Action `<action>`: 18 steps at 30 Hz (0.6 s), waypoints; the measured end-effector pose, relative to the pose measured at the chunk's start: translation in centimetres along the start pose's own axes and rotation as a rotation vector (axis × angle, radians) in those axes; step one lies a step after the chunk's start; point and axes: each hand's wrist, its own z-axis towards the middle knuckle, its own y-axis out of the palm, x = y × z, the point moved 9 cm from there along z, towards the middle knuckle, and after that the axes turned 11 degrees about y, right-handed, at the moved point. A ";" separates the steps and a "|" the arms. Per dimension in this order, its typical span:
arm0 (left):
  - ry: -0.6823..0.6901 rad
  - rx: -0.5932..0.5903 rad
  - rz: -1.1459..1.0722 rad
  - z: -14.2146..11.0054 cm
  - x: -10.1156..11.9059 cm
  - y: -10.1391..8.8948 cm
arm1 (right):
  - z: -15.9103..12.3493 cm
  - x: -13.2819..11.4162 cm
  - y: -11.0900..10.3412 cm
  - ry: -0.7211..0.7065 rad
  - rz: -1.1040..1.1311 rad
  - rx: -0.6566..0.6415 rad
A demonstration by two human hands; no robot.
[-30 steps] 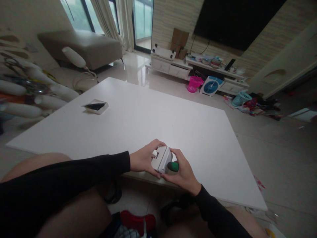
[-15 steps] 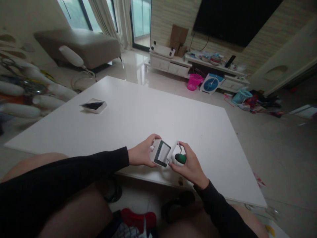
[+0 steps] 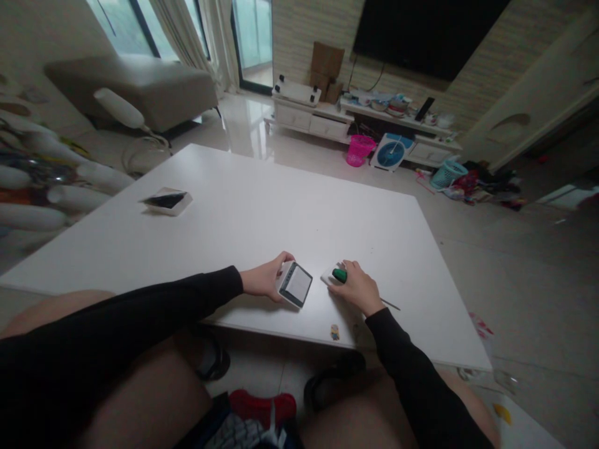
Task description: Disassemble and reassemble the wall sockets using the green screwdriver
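Observation:
My left hand (image 3: 266, 278) grips a small white box-shaped device (image 3: 297, 285) by its left side, just over the table's near part. Its exposed face has a dark grey rim around a pale panel. To the right, my right hand (image 3: 359, 288) has its fingers on a white cover (image 3: 329, 275) at the tabletop. A screwdriver (image 3: 340, 275) with a green and black handle is also in that hand, its thin shaft sticking out past the wrist. My fingers hide part of the cover, and whether it touches the table I cannot tell.
The white table (image 3: 243, 206) carries an open white box (image 3: 169, 201) with something black in it at the left. A small sticker (image 3: 334, 332) is at the near edge. Beyond stand a pink basket (image 3: 359, 150), a blue and white fan (image 3: 392, 151) and a TV cabinet (image 3: 299, 118).
The white cover has come off the device, uncovering its dark-rimmed face. My right hand has carried cover and screwdriver rightward and down to the table. My left hand keeps the device, now turned more upward.

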 end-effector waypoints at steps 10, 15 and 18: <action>0.064 -0.226 0.676 0.6 -0.4 -2.3 | -0.9 -1.0 -0.7 -0.080 0.039 0.023; 0.042 -0.279 0.722 0.6 -0.7 -2.6 | -1.9 -2.7 -1.5 -0.181 0.140 0.074; 0.030 -0.264 0.706 0.3 -0.2 -2.1 | -2.4 -3.2 -3.1 -0.207 0.283 0.135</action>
